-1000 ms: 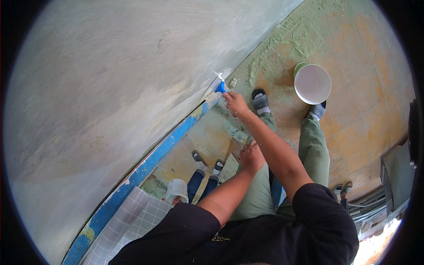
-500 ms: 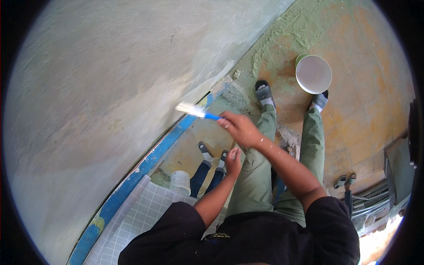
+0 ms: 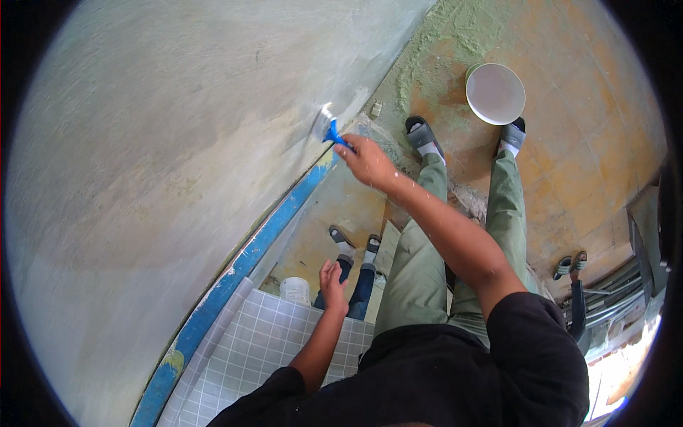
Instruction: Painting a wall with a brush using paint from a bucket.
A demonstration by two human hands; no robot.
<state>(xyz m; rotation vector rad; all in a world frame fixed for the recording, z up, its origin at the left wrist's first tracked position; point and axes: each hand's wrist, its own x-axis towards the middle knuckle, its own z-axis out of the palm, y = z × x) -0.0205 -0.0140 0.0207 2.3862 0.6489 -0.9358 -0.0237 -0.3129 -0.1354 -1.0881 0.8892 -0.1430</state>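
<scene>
My right hand (image 3: 368,161) is closed around the blue handle of a paintbrush (image 3: 332,132). The brush's pale bristles press against the grey wall (image 3: 213,121), low down near its bottom edge. White specks dot my right hand and forearm. My left hand (image 3: 333,286) is held in the air over the grey checked sheet's far edge, fingers loosely apart and nothing in them. Farther off, a bucket (image 3: 496,93) with a whitish inside stands on the floor by my right foot.
A blue painted strip (image 3: 277,225) runs along the wall base. The grey checked sheet (image 3: 249,334) lies below left, with a white bucket (image 3: 294,290) behind it. Two other people's legs and sandals (image 3: 563,267) show nearby. Metal bars (image 3: 605,302) are stacked at right; greenish debris (image 3: 448,43) covers the floor.
My right hand has moved forward and brought the brush's bristles onto the wall. The left hand has shifted left and back, its fingers loosening.
</scene>
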